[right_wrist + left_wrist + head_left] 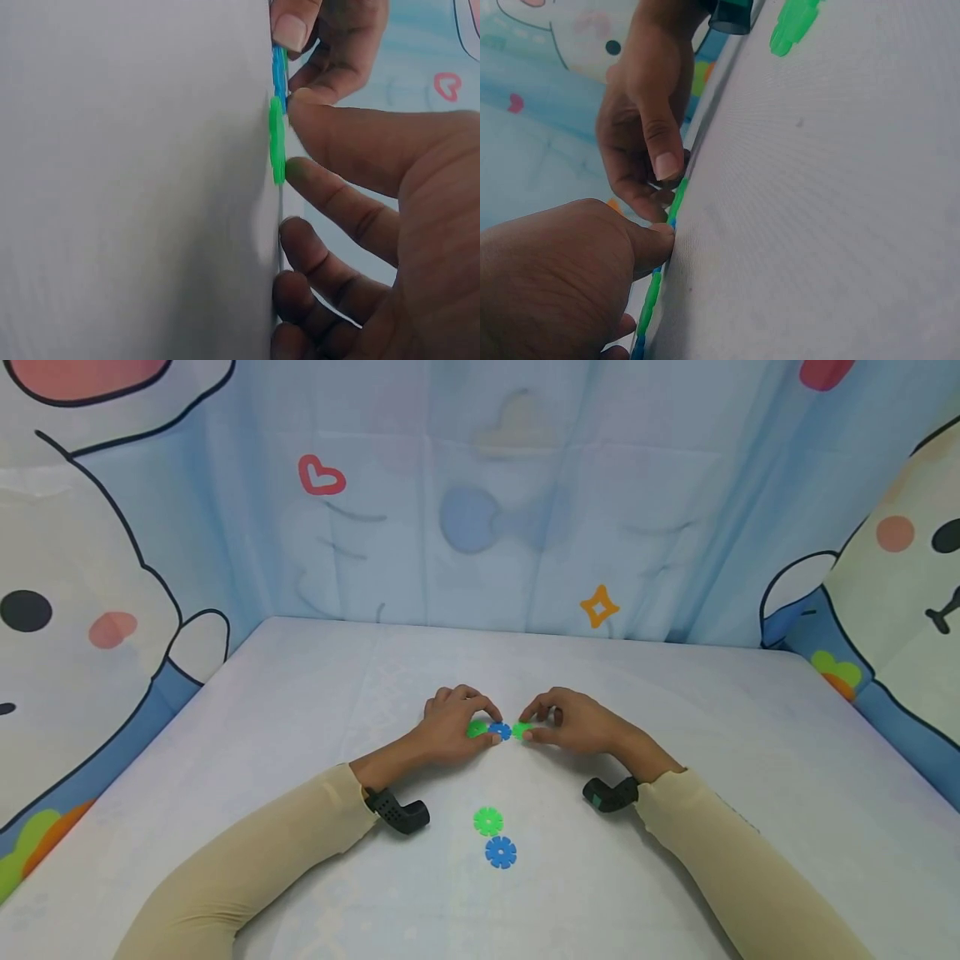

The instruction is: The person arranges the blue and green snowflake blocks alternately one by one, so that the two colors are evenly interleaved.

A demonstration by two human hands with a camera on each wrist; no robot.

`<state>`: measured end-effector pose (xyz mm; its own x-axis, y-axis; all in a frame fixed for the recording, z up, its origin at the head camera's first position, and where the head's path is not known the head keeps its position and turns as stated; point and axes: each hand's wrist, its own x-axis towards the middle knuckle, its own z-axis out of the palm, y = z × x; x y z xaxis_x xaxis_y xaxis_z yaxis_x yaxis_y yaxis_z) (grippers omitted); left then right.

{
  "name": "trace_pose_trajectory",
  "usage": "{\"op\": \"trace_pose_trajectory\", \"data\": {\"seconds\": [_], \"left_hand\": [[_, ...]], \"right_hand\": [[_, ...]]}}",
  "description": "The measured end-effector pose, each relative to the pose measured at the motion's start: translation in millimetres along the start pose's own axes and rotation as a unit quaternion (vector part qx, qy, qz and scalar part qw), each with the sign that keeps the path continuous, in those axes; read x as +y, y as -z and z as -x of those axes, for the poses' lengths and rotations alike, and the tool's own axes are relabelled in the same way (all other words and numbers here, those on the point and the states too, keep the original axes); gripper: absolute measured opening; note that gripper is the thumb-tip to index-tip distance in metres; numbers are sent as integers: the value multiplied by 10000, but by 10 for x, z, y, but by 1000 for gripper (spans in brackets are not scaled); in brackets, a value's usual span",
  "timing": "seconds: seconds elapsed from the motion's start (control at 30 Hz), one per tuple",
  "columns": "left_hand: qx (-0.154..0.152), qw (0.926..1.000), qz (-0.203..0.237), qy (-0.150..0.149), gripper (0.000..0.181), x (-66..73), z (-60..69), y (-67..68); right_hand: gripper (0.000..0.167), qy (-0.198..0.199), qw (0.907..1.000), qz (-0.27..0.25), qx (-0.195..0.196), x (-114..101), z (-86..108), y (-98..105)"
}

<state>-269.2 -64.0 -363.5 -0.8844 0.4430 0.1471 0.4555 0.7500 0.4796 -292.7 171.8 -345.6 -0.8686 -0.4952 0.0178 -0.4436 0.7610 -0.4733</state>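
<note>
Flat notched plastic discs, like snowflake building discs, form a row on the white table. My left hand [452, 725] pinches a blue disc [503, 732] between thumb and index finger. Beside it, partly under that hand, lies a green disc [476, 727]. Another blue edge [638, 347] shows beyond it in the left wrist view. From the right, my right hand [581, 723] holds a second green disc [277, 142] by its edges, thumb and index finger on it. That disc meets the blue one edge to edge; whether their notches interlock I cannot tell.
Nearer the table's front lie a loose green disc [488, 822] and, just below it, a blue disc [501, 852]. Both wrists wear dark camera mounts. A pale blue cartoon curtain [510, 527] hangs behind the white tabletop [337, 677] and along its sides.
</note>
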Motion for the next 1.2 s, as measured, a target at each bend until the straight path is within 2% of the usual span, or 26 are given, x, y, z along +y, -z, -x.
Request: {"op": "trace_pose_trajectory", "data": {"seconds": [0.57, 0.97, 1.2], "left_hand": [[23, 10000, -52, 6, 27, -6, -9, -9], [38, 10000, 3, -26, 26, -19, -7, -12], [44, 10000, 14, -32, 26, -20, -10, -11]], "right_hand": [[28, 173, 9998, -38, 31, 29, 20, 17], [28, 130, 9999, -109, 9, 29, 15, 11], [25, 305, 9995, -104, 38, 46, 11, 10]]}}
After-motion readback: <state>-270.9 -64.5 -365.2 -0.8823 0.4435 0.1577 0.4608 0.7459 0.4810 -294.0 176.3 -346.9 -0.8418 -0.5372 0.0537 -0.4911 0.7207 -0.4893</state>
